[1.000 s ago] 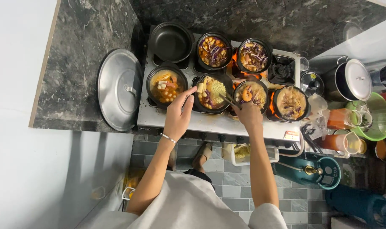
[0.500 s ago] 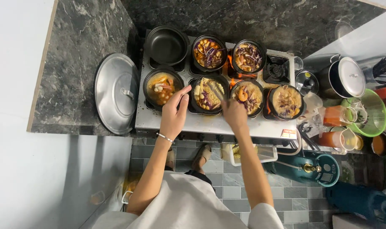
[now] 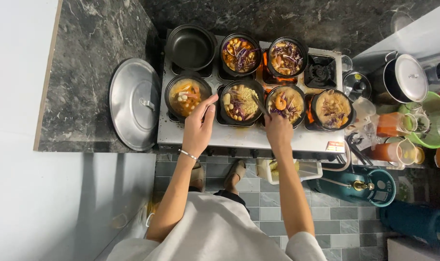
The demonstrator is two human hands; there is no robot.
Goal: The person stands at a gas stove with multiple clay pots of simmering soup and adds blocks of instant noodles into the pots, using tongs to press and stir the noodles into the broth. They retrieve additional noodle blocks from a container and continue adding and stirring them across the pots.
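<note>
Head view shows your left hand curled, thumb touching the black noodle-filled clay pot at the stove's 6 o'clock edge. Your right hand grips a dark utensil dipped in it. Both hands have drawn slightly nearer you than before.

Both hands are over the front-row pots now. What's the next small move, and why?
Probably steady the noodle pot with the left hand, which reaches its left rim, and stir with the utensil that the right hand holds into it. The noodles look heaped and unmixed, and flames show beside neighbouring pots.
</note>
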